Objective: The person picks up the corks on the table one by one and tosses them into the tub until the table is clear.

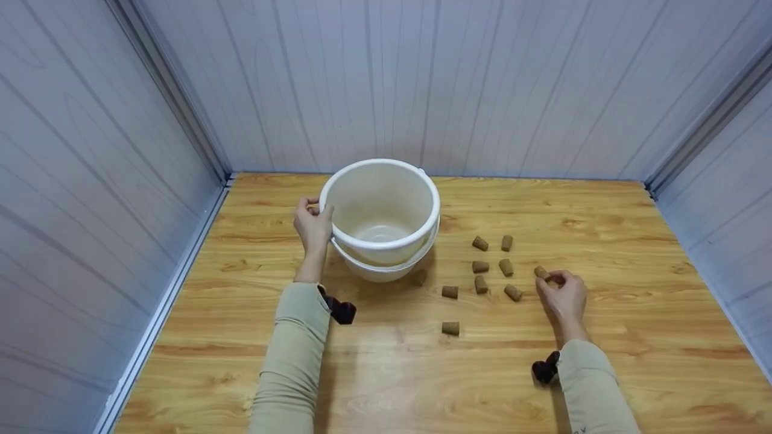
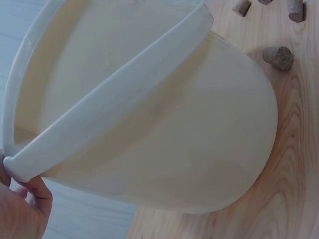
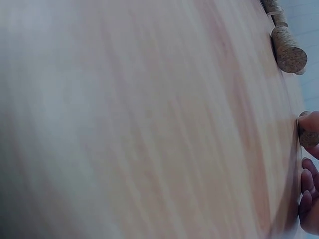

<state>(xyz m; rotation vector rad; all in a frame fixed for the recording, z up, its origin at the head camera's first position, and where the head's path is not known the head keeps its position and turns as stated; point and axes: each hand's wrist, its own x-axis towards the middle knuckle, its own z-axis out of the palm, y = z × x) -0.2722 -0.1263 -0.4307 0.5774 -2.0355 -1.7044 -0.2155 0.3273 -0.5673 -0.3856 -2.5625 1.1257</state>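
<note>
A white bucket stands toward the back of the wooden table, its mouth facing up and its handle hanging down on the near side. My left hand grips the bucket's rim at the left, thumb over the edge; the left wrist view shows that hand at the rim's corner. Off to the right, my right hand pinches a cork stopper between thumb and fingers, low over the tabletop. In the right wrist view the pinched cork is partly hidden by the fingers.
Several loose corks lie between bucket and right hand, among them one cork nearest that hand and another cork toward the front. One cork sits in the bucket's shadow. Pale panel walls enclose the table at back and sides.
</note>
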